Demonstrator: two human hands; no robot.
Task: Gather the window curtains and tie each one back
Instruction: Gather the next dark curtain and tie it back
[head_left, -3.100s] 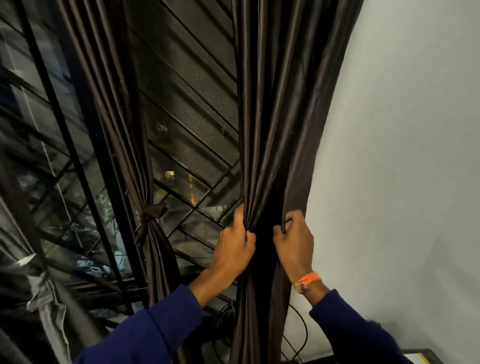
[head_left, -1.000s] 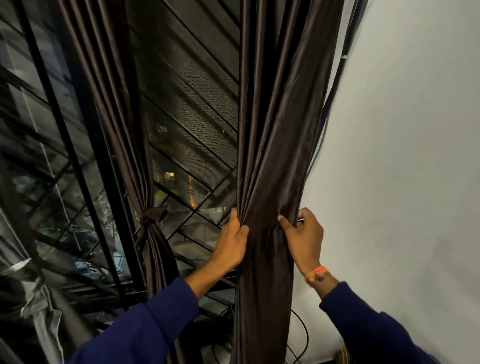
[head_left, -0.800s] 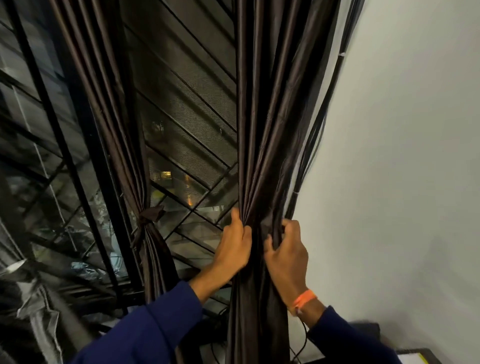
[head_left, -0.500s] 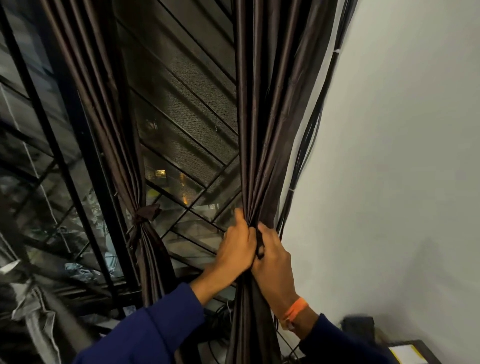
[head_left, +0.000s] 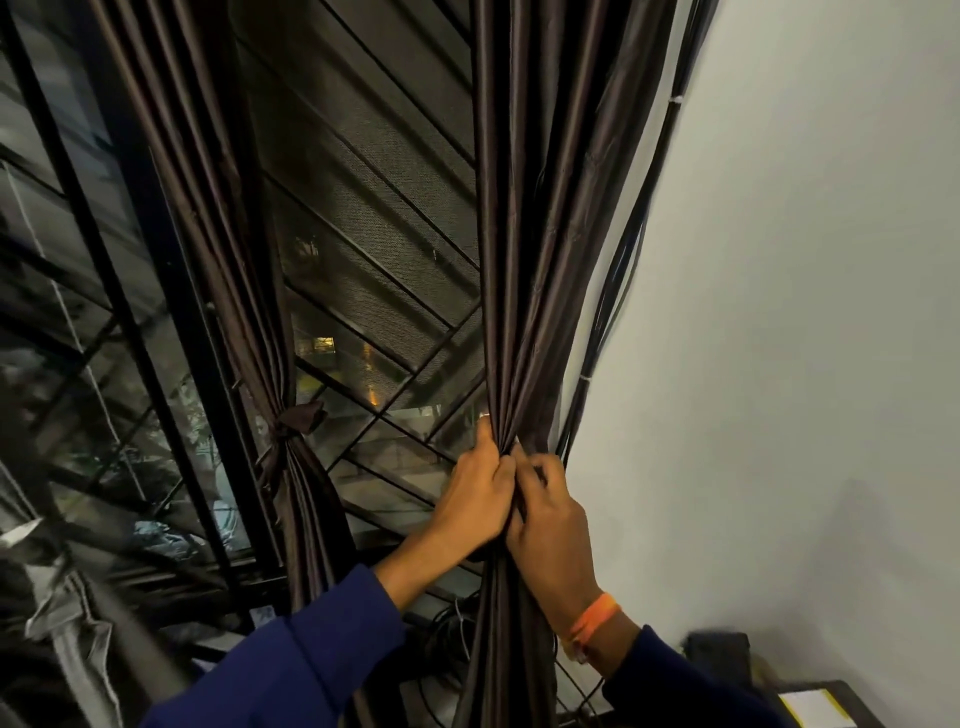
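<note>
The wall filled the right side, pale and bare. The window took the left and middle, its dark bars crossing on the slant, with mesh behind them.

The right curtain hung between window and wall, its long axis close to upright, leaning a little left toward the top. Its folds ran down from a broad spread above and narrowed to a tight waist at the hands, then fell straight below them. The left curtain stood well apart at the window's left part, its length slanting down to the right, pinched at a knotted tie and hanging loose beneath.

A bundle of cables ran along the wall just beside the right curtain's edge.

The left hand gripped the curtain's waist from the window side, fingers curled into the folds. The right hand gripped the same waist from the wall side, fingers curled round the cloth, touching the left hand. Both sleeves were dark blue. An orange band sat on the right wrist.

At the lower right corner lay a yellow-and-white paper; no writing on it could be read.
</note>
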